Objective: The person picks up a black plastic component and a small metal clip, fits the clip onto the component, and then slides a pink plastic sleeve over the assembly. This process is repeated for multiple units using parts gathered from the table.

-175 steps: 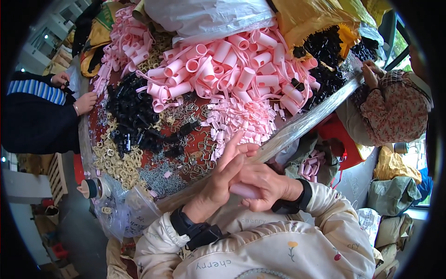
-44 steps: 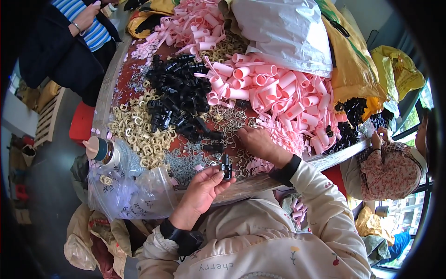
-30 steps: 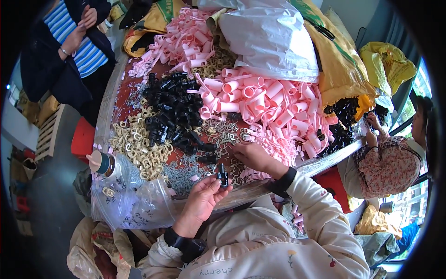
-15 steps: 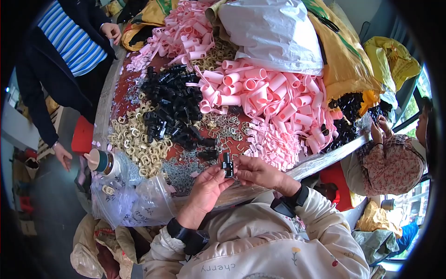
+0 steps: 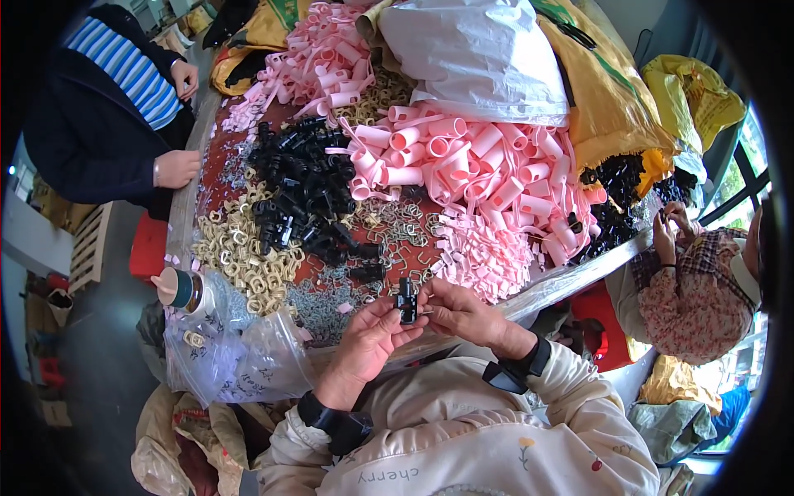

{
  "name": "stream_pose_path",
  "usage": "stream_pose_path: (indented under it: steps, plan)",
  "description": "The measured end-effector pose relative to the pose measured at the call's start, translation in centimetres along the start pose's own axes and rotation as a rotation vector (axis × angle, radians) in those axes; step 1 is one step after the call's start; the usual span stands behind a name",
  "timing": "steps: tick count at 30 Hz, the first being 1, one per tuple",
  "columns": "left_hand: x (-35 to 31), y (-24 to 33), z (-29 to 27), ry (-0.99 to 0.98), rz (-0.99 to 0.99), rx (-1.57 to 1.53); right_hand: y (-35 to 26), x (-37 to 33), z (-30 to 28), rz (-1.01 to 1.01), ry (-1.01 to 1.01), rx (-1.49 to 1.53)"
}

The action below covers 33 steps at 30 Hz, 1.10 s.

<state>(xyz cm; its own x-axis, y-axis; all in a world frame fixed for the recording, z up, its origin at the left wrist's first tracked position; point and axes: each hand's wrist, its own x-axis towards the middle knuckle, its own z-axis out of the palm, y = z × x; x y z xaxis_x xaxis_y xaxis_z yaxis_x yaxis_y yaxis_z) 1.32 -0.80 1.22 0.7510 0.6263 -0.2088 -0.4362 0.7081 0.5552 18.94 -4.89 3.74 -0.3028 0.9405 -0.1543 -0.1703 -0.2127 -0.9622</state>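
Note:
A small black plastic part (image 5: 405,296) stands upright between my hands, just above the table's near edge. My left hand (image 5: 365,341) grips its lower end between thumb and fingers. Close against its right side, my right hand (image 5: 470,316) is closed in a pinch; a tiny light-coloured piece seems to show at the fingertips, too small to name. Beyond them lies a heap of similar black plastic parts (image 5: 302,186). Small metal clips (image 5: 401,221) and a spread of little grey pieces (image 5: 318,302) cover the table nearby.
Pink plastic tubes with straps (image 5: 496,165) and small pink pieces (image 5: 484,256) are heaped to the right. Beige rings (image 5: 248,256), a lidded bottle (image 5: 180,289) and clear plastic bags (image 5: 240,355) lie left. A person (image 5: 91,140) stands left; another (image 5: 695,298) sits right.
My hands keep the black part at nearly the same place, with slight finger shifts. The person at left has moved closer and now rests a hand on the table edge.

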Motion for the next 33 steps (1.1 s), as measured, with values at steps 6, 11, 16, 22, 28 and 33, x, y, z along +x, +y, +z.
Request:
stream_pose_path:
  steps: [6, 11, 16, 22, 28, 33]
  plan:
    - [0.0, 0.4, 0.2, -0.045, -0.027, -0.117, -0.2, -0.4, 0.1, 0.056, 0.047, 0.117]
    - [-0.1, 0.1, -0.3, -0.028, -0.017, -0.184, 1.0, -1.0, -0.1, -0.103, 0.107, 0.073]
    - [-0.3, -0.1, -0.1, -0.046, -0.04, -0.246, 0.8, -1.5, 0.6, -0.131, 0.213, -0.167]
    - [-0.1, -0.3, 0.4, -0.011, -0.064, -0.255, 1.0, -2.0, 0.5, -0.311, 0.296, -0.531]
    - [-0.3, -0.8, 0.8, 0.008, -0.099, -0.254, 1.1, -2.2, 0.5, -0.304, 0.358, -0.481]
    - [-0.3, -0.6, 1.1, 0.039, -0.095, -0.155, 1.3, -2.2, -0.2, -0.223, 0.293, -0.253]
